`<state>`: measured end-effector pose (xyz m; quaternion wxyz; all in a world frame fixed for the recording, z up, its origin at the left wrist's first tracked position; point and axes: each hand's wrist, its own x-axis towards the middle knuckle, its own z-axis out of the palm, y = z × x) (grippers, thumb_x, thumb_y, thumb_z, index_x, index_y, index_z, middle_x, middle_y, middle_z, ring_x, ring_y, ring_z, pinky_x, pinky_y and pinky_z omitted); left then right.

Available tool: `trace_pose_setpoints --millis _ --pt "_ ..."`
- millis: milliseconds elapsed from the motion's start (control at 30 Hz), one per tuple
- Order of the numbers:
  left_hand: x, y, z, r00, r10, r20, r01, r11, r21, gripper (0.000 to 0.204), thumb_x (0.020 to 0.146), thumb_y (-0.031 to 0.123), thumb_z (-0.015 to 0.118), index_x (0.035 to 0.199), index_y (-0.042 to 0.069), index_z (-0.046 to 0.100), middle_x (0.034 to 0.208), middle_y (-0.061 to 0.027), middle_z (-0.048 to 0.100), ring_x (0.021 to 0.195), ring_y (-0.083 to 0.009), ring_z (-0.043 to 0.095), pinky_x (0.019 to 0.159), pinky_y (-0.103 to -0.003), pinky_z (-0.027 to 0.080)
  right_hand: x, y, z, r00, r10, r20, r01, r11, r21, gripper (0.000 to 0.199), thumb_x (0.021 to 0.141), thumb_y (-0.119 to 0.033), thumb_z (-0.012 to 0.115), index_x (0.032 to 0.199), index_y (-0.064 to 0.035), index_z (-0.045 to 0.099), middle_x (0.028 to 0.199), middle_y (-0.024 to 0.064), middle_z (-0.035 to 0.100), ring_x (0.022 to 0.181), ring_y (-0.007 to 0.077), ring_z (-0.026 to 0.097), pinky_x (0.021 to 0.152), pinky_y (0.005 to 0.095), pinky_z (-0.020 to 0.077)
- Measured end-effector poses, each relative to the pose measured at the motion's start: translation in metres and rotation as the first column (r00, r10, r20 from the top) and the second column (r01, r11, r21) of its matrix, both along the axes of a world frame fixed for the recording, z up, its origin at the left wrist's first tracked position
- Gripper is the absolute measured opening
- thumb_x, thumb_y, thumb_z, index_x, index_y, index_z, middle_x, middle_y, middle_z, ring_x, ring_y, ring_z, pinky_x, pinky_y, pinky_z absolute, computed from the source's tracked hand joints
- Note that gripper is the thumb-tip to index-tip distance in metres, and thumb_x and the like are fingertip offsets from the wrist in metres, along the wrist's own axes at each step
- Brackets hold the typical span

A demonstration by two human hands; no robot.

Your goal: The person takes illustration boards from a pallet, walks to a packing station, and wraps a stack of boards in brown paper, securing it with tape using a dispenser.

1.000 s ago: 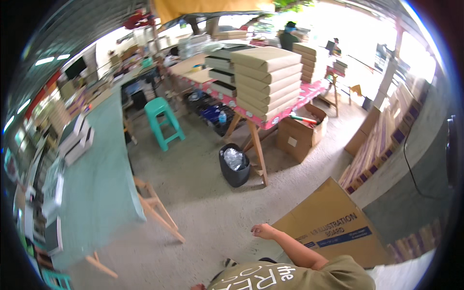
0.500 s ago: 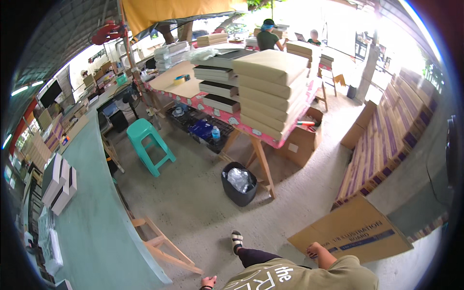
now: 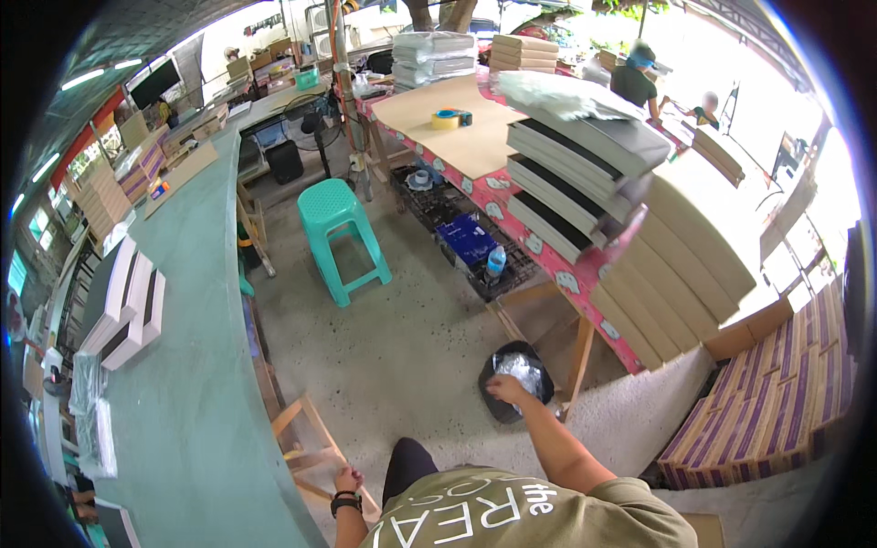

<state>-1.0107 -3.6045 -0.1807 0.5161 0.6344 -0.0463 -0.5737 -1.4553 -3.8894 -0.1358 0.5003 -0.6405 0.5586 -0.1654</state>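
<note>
My right hand [image 3: 504,388] hangs at the end of my stretched forearm, fingers curled and nothing visible in them. In the picture it overlaps the near side of a black bin [image 3: 498,407] holding crumpled clear plastic [image 3: 523,370]; whether they touch I cannot tell. Low at my left side, my left hand [image 3: 348,479] is loosely closed with nothing visible in it, a dark band [image 3: 346,501] around the wrist. Nearest to it are a wooden trestle leg [image 3: 315,429] and the edge of the long green table [image 3: 196,402].
A turquoise stool [image 3: 331,205] stands ahead on the concrete floor. To the right, a pink-covered table [image 3: 475,194] carries black-and-white stacks [image 3: 548,205], brown-wrapped stacks [image 3: 681,265] and a tape dispenser [image 3: 450,119]. Beyond are flat boxes [image 3: 763,393] and another person [image 3: 635,82].
I have moved forward and my view has swung to the right-hand table's near side. The bin and stool appear closer. My right arm has swung forward; the cardboard sheet has mostly left view.
</note>
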Motion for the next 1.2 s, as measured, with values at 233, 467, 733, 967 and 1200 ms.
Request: trace_pose_setpoints --millis 233,467,733,967,1200 --pt "0.043 -0.25 0.092 0.97 -0.07 0.234 0.097 0.989 -0.109 0.02 0.084 0.02 0.053 0.098 0.006 0.051 0.081 -0.005 0.055 0.073 -0.0166 0.056 0.06 -0.028 0.046 0.113 -0.148 0.111 0.981 0.02 0.191 -0.024 1.0 0.017 0.028 0.077 -0.02 0.062 0.097 -0.0003 0.06 0.081 0.009 0.064 0.069 0.0153 0.06 0.063 0.0287 0.0478" --pt "-0.059 -0.535 0.27 0.802 -0.597 -0.008 0.467 0.636 -0.614 0.038 0.088 0.026 0.048 0.118 0.004 0.039 0.109 -0.007 0.049 0.097 -0.015 0.048 0.077 -0.028 0.041 0.236 -0.246 0.27 0.765 -0.127 0.632 0.199 0.979 -0.044 0.025 0.083 -0.016 0.059 0.102 -0.0001 0.06 0.086 0.0052 0.061 0.075 0.0102 0.057 0.067 0.0244 0.0472" --pt "-0.108 -0.733 0.289 0.549 -0.822 -0.151 0.5 0.468 -0.729 0.057 0.084 0.045 0.051 0.121 0.005 0.036 0.114 -0.0086 0.048 0.105 -0.0184 0.048 0.088 -0.032 0.038 0.207 -0.411 0.285 0.67 -0.306 0.676 0.474 0.878 -0.072 0.016 0.081 -0.003 0.059 0.095 0.0039 0.061 0.079 0.0044 0.061 0.07 0.0091 0.058 0.063 0.023 0.0489" --pt "-0.11 -0.893 0.311 0.756 -0.654 0.043 0.449 0.47 -0.76 0.059 0.08 0.049 0.056 0.116 0.005 0.04 0.108 -0.0047 0.049 0.097 -0.0144 0.048 0.085 -0.027 0.038 0.215 -0.581 0.319 0.767 -0.251 0.59 0.464 0.853 -0.241 0.015 0.078 -0.004 0.06 0.091 0.0018 0.063 0.077 0.0051 0.063 0.069 0.0068 0.058 0.062 0.0212 0.0477" --pt "-0.118 -1.055 0.304 0.745 -0.631 0.215 0.519 0.348 -0.781 0.067 0.07 0.045 0.069 0.115 0.004 0.04 0.106 -0.0061 0.047 0.098 -0.0147 0.046 0.086 -0.027 0.039 0.207 -0.715 0.323 0.878 -0.335 0.342 0.476 0.695 -0.539 0.016 0.076 -0.009 0.062 0.091 -0.0038 0.063 0.073 0.0101 0.063 0.063 0.0147 0.061 0.058 0.0265 0.0479"
